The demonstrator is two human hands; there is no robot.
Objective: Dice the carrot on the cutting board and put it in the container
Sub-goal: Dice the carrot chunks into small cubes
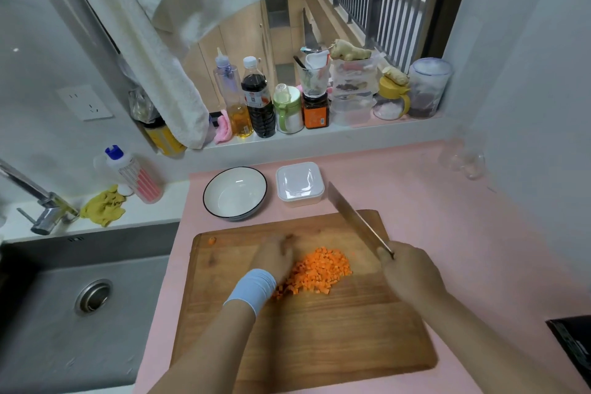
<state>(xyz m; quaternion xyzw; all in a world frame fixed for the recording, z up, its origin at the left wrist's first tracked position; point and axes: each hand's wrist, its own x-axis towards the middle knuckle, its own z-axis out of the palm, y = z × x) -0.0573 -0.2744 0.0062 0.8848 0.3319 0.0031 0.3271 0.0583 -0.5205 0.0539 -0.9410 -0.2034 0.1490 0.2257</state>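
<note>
A pile of small orange carrot dice [316, 272] lies in the middle of the wooden cutting board [319, 339]. My left hand [275, 257], with a blue band on the wrist, rests at the pile's left edge, blurred, fingers stretched toward the far side. My right hand [409, 272] grips the handle of a cleaver [355, 217], whose blade points up and away to the left, lifted off the board. One stray carrot piece [211, 240] lies at the board's far left corner. A white square container [300, 184] and a white bowl [235, 192] stand beyond the board.
A steel sink [73, 297] with a tap [41, 201] lies to the left of the pink counter [447, 201]. Bottles and jars [287, 105] line the window sill. A towel [166, 51] hangs above the sill. A black object [572, 345] sits at the right edge.
</note>
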